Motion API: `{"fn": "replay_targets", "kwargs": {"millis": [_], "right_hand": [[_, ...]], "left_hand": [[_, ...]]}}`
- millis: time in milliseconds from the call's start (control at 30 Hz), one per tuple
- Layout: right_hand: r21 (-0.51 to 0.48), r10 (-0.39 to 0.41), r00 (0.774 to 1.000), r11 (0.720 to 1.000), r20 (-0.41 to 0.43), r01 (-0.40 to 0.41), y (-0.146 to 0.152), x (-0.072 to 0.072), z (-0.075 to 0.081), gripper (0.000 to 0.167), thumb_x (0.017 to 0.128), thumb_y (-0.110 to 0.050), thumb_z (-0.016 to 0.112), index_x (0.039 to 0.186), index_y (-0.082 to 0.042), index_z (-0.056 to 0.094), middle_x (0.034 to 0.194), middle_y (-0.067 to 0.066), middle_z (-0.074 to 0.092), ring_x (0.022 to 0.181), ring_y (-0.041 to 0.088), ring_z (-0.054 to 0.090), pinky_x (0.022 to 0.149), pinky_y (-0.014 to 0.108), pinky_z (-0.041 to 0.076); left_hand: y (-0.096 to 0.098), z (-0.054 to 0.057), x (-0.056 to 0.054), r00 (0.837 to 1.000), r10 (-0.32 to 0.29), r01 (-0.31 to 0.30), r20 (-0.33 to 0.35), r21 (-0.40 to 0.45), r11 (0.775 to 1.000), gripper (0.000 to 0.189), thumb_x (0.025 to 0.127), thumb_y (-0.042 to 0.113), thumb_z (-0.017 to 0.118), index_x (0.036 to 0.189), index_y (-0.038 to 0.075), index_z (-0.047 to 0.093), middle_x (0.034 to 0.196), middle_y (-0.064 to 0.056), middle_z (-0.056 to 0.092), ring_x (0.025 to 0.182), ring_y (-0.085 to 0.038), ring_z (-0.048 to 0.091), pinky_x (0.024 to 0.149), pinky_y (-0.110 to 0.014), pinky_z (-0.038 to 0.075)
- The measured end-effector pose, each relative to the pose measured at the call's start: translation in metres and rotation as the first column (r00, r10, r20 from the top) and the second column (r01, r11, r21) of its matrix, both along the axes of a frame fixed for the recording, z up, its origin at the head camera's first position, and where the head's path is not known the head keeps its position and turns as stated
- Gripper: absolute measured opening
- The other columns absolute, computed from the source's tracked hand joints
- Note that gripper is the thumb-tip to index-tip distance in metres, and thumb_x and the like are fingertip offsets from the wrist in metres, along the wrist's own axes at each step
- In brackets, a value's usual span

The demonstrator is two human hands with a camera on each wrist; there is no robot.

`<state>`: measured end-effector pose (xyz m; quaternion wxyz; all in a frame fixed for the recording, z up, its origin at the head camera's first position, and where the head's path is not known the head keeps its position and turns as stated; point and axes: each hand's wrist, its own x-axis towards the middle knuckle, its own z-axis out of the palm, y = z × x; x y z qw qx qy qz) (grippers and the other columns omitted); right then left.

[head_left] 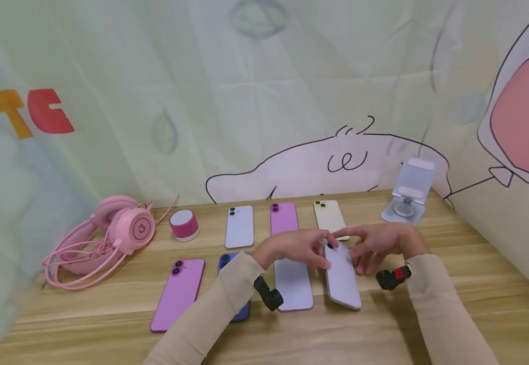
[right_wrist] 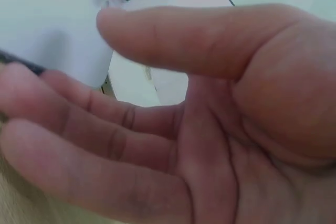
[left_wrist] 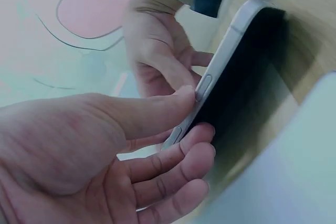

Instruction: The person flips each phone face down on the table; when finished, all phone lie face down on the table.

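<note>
A white smartphone, its back turned up, is tilted off the wooden table between both hands. My left hand pinches its left edge near the camera end. In the left wrist view, that thumb presses the side of the phone by the buttons, with fingertips at the dark screen side. From the other side my right hand holds the phone, thumb over the back and fingers under the edge, as the right wrist view shows. Beside it lies another pale phone, partly hidden by my left hand.
Around lie a blue phone, a purple phone, a light blue phone, a pink phone and a cream phone. Pink headphones and a small round speaker are left; a folding stand is back right.
</note>
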<state>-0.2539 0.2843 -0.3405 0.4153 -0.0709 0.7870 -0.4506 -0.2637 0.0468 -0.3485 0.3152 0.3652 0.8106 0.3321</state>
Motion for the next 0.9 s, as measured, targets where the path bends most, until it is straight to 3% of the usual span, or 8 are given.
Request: {"fn": "replay_targets", "kwargs": {"millis": [133, 400, 567, 733, 833, 900], "right_hand": [[0.051, 0.023, 0.999, 0.998, -0.035, -0.021, -0.002, -0.001, 0.001, 0.064, 0.1, -0.008, 0.059, 0.157, -0.014, 0.031, 0.093, 0.016, 0.065, 0.081, 0.024, 0.068, 0.077, 0.041, 0.058], [0.137, 0.023, 0.998, 0.991, -0.065, -0.014, -0.008, -0.002, 0.003, 0.059, 0.099, -0.009, 0.061, 0.153, -0.016, 0.039, 0.098, 0.015, 0.061, 0.079, 0.025, 0.066, 0.077, 0.04, 0.058], [0.157, 0.032, 0.997, 0.987, -0.075, -0.02, -0.008, -0.003, 0.001, 0.061, 0.099, -0.012, 0.062, 0.154, -0.021, 0.038, 0.096, 0.015, 0.059, 0.077, 0.024, 0.066, 0.073, 0.039, 0.058], [0.166, 0.057, 0.992, 0.985, -0.114, -0.037, -0.006, -0.004, 0.0, 0.062, 0.1, -0.014, 0.061, 0.155, -0.019, 0.034, 0.095, 0.015, 0.06, 0.077, 0.024, 0.066, 0.072, 0.04, 0.058], [0.179, 0.059, 0.986, 0.983, -0.156, -0.031, -0.006, -0.003, 0.003, 0.063, 0.101, -0.018, 0.061, 0.157, -0.017, 0.031, 0.098, 0.015, 0.061, 0.078, 0.025, 0.066, 0.072, 0.041, 0.058], [0.195, 0.069, 0.979, 0.98, -0.19, -0.032, -0.008, 0.0, 0.006, 0.064, 0.101, -0.019, 0.06, 0.157, -0.015, 0.029, 0.101, 0.016, 0.06, 0.08, 0.026, 0.066, 0.073, 0.041, 0.058]], "left_hand": [[0.0, -0.007, 0.0, 1.0, -0.004, 0.004, -0.002, -0.041, 0.999, 0.045, 0.095, 0.016, 0.071, 0.135, 0.013, 0.051, 0.08, -0.004, 0.064, 0.069, -0.016, 0.059, 0.068, -0.023, 0.044], [0.002, -0.017, 0.002, 0.995, -0.022, 0.015, -0.097, -0.078, 0.997, 0.048, 0.094, 0.017, 0.072, 0.136, 0.014, 0.05, 0.078, 0.001, 0.059, 0.07, -0.008, 0.053, 0.066, -0.02, 0.041], [0.004, -0.019, 0.006, 0.976, -0.055, 0.028, -0.213, -0.125, 0.992, 0.048, 0.094, 0.017, 0.072, 0.136, 0.012, 0.05, 0.076, 0.004, 0.06, 0.068, -0.007, 0.053, 0.066, -0.019, 0.041], [0.002, -0.015, 0.006, 0.952, -0.139, 0.092, -0.275, -0.177, 0.98, 0.049, 0.095, 0.018, 0.071, 0.138, 0.011, 0.051, 0.08, 0.006, 0.061, 0.072, -0.005, 0.055, 0.069, -0.018, 0.043], [-0.005, -0.007, 0.002, 0.941, -0.201, 0.161, -0.272, -0.165, 0.973, 0.049, 0.096, 0.015, 0.069, 0.141, 0.009, 0.05, 0.087, 0.006, 0.064, 0.079, -0.005, 0.058, 0.074, -0.019, 0.045], [-0.011, 0.0, 0.0, 0.94, -0.206, 0.173, -0.274, -0.139, 0.975, 0.049, 0.097, 0.014, 0.068, 0.142, 0.009, 0.05, 0.091, 0.005, 0.065, 0.082, -0.006, 0.06, 0.074, -0.02, 0.047]]}}
